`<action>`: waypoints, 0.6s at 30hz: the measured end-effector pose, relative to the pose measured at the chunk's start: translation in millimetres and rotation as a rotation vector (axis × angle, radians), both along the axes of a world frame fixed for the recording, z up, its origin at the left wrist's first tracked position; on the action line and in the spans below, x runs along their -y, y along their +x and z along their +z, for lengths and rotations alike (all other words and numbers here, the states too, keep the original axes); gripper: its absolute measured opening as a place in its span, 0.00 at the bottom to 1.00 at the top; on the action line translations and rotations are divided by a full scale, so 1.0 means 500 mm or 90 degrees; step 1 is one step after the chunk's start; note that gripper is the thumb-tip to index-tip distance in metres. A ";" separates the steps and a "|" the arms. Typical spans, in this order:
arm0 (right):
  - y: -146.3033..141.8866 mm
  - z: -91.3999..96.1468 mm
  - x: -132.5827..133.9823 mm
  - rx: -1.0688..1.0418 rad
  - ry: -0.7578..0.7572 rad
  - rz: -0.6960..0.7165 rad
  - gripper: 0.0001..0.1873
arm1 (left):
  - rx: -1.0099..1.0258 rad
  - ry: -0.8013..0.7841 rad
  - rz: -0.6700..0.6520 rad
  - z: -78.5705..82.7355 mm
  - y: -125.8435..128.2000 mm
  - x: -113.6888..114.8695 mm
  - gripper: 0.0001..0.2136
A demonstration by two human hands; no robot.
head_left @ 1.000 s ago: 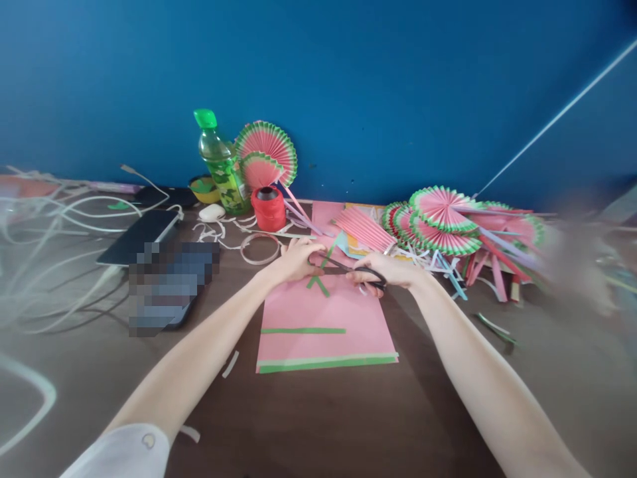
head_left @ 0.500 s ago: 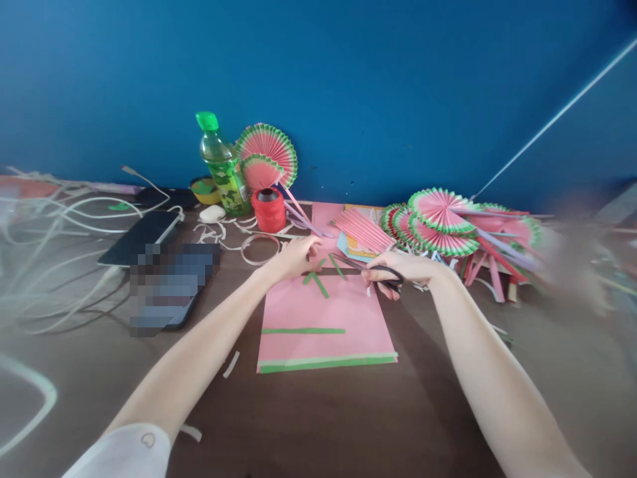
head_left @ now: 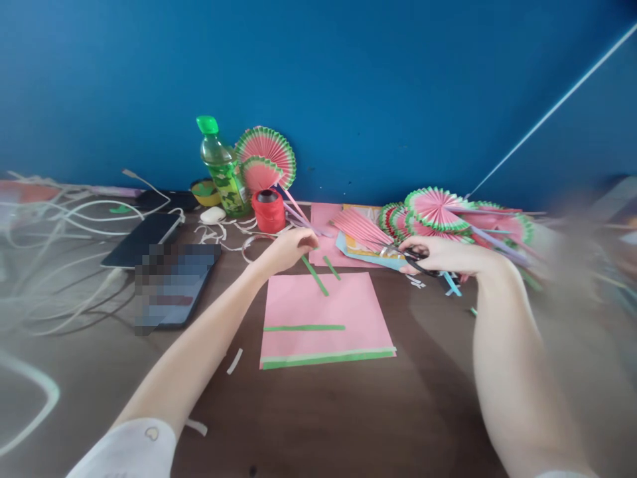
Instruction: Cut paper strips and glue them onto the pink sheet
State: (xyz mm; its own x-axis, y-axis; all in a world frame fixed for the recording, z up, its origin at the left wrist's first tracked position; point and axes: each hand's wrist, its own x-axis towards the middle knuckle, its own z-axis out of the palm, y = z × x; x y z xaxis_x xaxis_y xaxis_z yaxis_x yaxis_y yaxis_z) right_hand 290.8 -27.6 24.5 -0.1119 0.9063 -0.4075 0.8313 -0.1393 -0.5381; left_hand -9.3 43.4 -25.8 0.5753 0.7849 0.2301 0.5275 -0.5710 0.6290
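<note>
My right hand [head_left: 442, 255] grips black-handled scissors [head_left: 423, 267], whose blades point left over the pleated pink paper. Just beyond the far edge of a pink sheet, my left hand [head_left: 294, 247] has its fingers pinched together, and what they hold is hidden. One green strip [head_left: 315, 276] runs from under those fingertips onto the pink sheet [head_left: 318, 305]. A shorter green strip [head_left: 332, 268] lies to its right. Across the sheet rests a longer green strip [head_left: 303, 328], and a green and pale band [head_left: 328, 359] lines the near edge.
Pleated pink paper [head_left: 361, 226] lies on coloured sheets at the back. Round pink-green fans [head_left: 435, 209] are piled right; another fan [head_left: 266, 153] leans on the blue wall. A green bottle [head_left: 223, 176], red spool [head_left: 269, 214], tape roll [head_left: 247, 250], phone [head_left: 186, 285] and cables [head_left: 74, 206] stand left.
My right hand has moved right and away with the scissors, off the pink sheet. My left hand has shifted slightly, and fewer short green pieces show beneath it.
</note>
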 end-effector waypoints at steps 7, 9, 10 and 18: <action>0.022 -0.005 -0.006 0.133 -0.011 -0.104 0.24 | -0.046 0.098 -0.030 -0.033 0.019 -0.001 0.14; 0.023 -0.004 -0.008 0.165 -0.014 -0.111 0.24 | -0.076 0.128 -0.011 -0.029 0.012 -0.004 0.15; 0.023 -0.002 -0.008 0.184 -0.016 -0.117 0.23 | -0.079 0.135 -0.004 -0.023 0.007 -0.005 0.14; -0.052 0.000 -0.010 0.237 0.206 -0.118 0.10 | -0.152 -0.006 -0.048 0.039 -0.003 0.019 0.06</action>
